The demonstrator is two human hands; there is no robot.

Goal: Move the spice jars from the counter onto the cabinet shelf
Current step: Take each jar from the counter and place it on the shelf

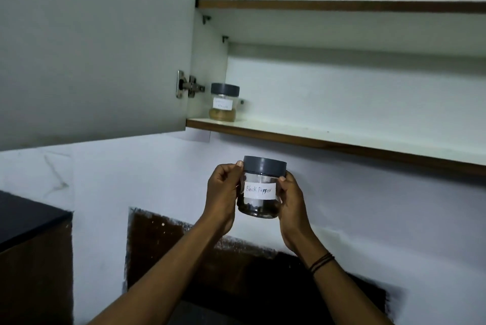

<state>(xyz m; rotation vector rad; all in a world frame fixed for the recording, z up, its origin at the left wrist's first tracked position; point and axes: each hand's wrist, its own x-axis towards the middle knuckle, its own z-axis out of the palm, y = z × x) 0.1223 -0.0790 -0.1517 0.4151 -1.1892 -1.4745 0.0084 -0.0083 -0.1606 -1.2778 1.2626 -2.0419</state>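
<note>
Holding the black pepper jar (259,191) between both palms, you have it upright in the head view, below the front edge of the cabinet shelf (328,137) and a little toward its left half. Left hand (222,195) is curled on the jar's left wall, thumb tip up at the grey lid (264,164); right hand (292,201) is curled on the right wall, thumb beside the handwritten label (260,190). Both hands are closed onto the jar, neither free. On that shelf, at its far left next to the door hinge (188,86), a second jar (223,102) with tan contents already stands. Judgement: the body looks like clear glass or hard plastic, rigid, smooth and likely slick, with only a shallow dark layer at the bottom, so probably light but breakable if dropped. Keep your grip on the straight wall under the lid rim rather than on the lid alone, since whether the lid is tight cannot be told. Lift level, clear the shelf lip, and set it down just right of the standing jar.
</note>
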